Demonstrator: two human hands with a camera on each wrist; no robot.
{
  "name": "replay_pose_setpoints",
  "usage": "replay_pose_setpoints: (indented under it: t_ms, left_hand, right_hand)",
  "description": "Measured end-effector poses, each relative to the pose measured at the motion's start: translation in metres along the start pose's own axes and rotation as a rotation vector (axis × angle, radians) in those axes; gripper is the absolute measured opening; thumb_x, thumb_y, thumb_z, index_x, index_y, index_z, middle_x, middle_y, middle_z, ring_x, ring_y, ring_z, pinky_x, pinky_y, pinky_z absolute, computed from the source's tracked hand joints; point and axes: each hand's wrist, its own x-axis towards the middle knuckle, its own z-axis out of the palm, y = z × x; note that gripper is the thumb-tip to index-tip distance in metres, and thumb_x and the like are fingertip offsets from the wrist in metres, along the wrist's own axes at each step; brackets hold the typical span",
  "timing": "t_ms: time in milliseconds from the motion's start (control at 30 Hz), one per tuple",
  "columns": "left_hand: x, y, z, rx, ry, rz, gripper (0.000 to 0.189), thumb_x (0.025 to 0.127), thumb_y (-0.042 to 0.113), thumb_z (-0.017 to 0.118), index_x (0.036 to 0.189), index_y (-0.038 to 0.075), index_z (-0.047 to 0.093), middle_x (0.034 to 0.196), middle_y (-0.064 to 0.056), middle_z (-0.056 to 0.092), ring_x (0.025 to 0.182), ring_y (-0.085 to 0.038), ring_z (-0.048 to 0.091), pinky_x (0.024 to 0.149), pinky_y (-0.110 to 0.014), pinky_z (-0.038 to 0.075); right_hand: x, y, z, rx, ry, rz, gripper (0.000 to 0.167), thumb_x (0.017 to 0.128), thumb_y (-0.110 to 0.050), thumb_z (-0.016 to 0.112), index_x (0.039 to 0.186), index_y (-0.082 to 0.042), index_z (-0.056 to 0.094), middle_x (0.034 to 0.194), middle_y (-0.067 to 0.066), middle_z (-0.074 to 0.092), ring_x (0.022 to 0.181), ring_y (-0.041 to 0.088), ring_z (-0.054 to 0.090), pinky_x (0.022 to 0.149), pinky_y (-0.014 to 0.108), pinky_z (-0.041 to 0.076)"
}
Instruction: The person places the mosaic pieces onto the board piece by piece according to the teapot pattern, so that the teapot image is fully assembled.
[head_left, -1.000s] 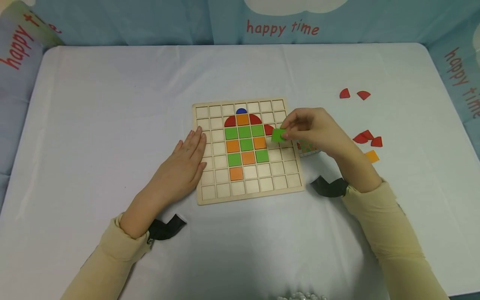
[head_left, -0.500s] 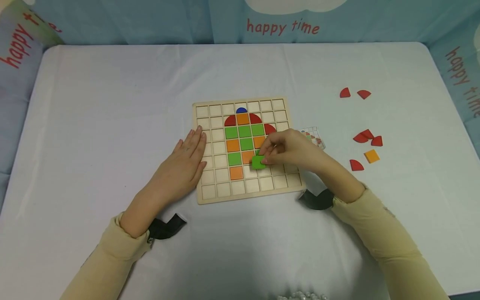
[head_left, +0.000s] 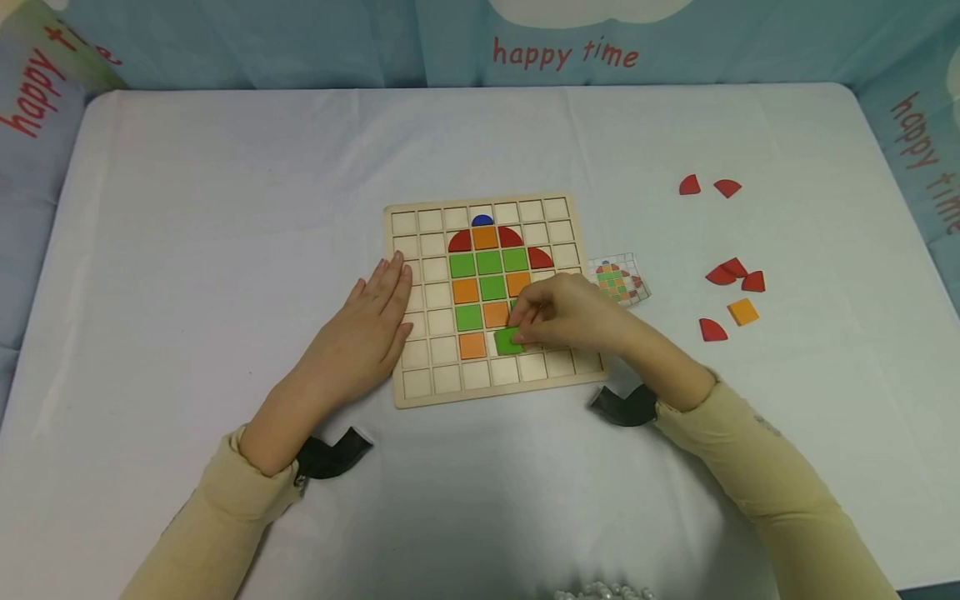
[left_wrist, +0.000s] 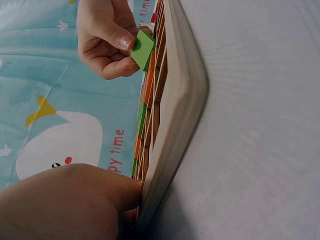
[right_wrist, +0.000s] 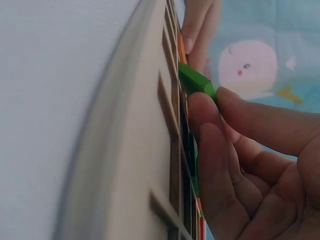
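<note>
A wooden grid board [head_left: 420, 400] lies on the white table, with green and orange squares, red quarter circles and a blue half circle [head_left: 483, 221] set in its cells. My right hand [head_left: 570, 312] pinches a green square tile [head_left: 507, 341] between thumb and fingers, just right of the lowest orange tile [head_left: 472, 346]. In the right wrist view the green tile [right_wrist: 195, 79] tilts, one edge at the grid's ridges. My left hand [head_left: 363, 329] rests with straight fingers on the board's left edge. Its thumb side [left_wrist: 75, 200] shows in the left wrist view.
A small printed pattern card [head_left: 618, 282] lies by the board's right edge, partly behind my right hand. Several loose red quarter circles [head_left: 713, 330] and an orange-yellow square [head_left: 743, 312] lie farther right. A printed blue curtain [head_left: 300, 50] borders the table's far side.
My right hand has carried the green square from the board's upper right down and left to a cell in the second-lowest row. The left hand has stayed still.
</note>
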Motion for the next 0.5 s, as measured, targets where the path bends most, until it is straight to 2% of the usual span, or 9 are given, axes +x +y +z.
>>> replay_pose_setpoints:
  t_ms: [267,500]
  left_hand:
    - [-0.0010,-0.0004,0.0006,-0.004,0.000,-0.003,0.060,0.101,0.019,0.038,0.147,-0.008,0.012,0.155,-0.020,0.002,0.143,-0.031,0.001,0.112,-0.051,0.012]
    - [-0.0015,0.0003,0.0002,-0.005,-0.003,-0.008,0.060,0.101,0.019,0.038,0.147,-0.008,0.012,0.155,-0.021,0.003,0.143,-0.031,0.002,0.112,-0.051,0.012]
  right_hand:
    - [0.0014,0.0004,0.0030,-0.022,0.012,-0.020,0.011,0.080,-0.008,0.076,0.087,-0.004,0.069,0.073,-0.001,0.066,0.068,0.014,0.061,0.065,0.027,0.051]
    - [0.0014,-0.0002,0.0038,0.000,-0.015,-0.005,0.011,0.081,-0.006,0.074,0.090,-0.003,0.069,0.076,0.000,0.067,0.070,0.015,0.061,0.067,0.027,0.052]
